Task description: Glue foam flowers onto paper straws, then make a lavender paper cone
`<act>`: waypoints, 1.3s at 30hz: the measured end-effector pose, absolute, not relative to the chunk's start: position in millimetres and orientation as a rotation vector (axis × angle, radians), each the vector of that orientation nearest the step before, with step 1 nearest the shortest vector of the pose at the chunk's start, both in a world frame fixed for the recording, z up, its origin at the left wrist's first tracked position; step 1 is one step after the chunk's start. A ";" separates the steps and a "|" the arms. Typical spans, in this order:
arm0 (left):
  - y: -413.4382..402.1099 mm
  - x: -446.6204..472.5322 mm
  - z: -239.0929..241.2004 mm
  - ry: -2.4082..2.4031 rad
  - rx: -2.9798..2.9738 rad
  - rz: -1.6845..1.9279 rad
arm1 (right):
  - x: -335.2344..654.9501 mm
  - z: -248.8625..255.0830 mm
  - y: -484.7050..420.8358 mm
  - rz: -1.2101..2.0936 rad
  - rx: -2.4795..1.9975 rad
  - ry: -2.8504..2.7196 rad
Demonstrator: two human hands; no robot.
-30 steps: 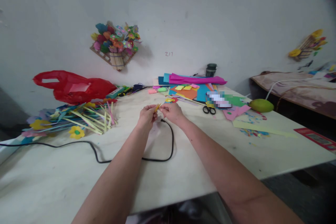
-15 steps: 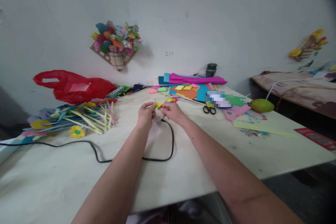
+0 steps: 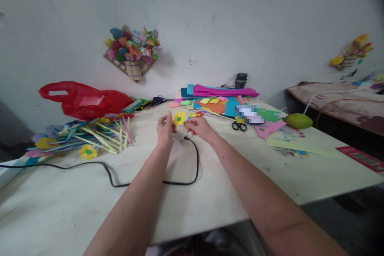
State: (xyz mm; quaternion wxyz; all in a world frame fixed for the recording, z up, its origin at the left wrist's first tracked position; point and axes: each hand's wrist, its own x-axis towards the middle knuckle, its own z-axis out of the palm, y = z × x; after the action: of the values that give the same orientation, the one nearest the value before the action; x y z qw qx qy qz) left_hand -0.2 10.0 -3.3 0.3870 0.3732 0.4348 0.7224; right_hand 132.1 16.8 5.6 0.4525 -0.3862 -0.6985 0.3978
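Observation:
A yellow flower [image 3: 179, 118] with a green centre faces me between my two hands over the table. My left hand [image 3: 165, 131] is closed at the flower's left edge, its fingers upright and partly hidden. Against the right edge of the flower, my right hand [image 3: 198, 127] has its thumb and fingers pinched together. Just below the flower lies a whitish object [image 3: 179, 136], largely covered by the hands, with a black cord [image 3: 197, 164] running from it. Another yellow piece [image 3: 194, 115] on red lies behind my right fingers.
On the left are a red plastic bag [image 3: 87, 98], a heap of coloured strips [image 3: 103, 136] and a finished yellow flower [image 3: 88, 151]. Black scissors [image 3: 239, 126], coloured sheets [image 3: 225, 92], small paper scraps [image 3: 289, 152] and a green oval fruit-like object [image 3: 298, 120] lie to the right.
The yellow flower has turned from a tilted, mostly covered position to face me fully. My hands have moved slightly apart around it.

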 end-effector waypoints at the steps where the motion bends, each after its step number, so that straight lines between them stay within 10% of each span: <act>1: 8.8 0.2 -2.6 1.104 0.958 1.833 | 132.4 4.8 17.7 0.982 -0.951 -1.719; 39: 11.8 -4.8 1.0 1.033 1.164 2.098 | 134.8 -8.0 25.4 0.880 -1.033 -1.752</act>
State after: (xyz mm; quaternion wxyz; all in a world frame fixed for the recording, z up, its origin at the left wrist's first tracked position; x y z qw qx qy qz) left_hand -4.8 11.8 1.0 0.2615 0.4301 0.3817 0.7752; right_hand 134.8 25.4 -8.0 0.4465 -0.4173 -0.7073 0.3552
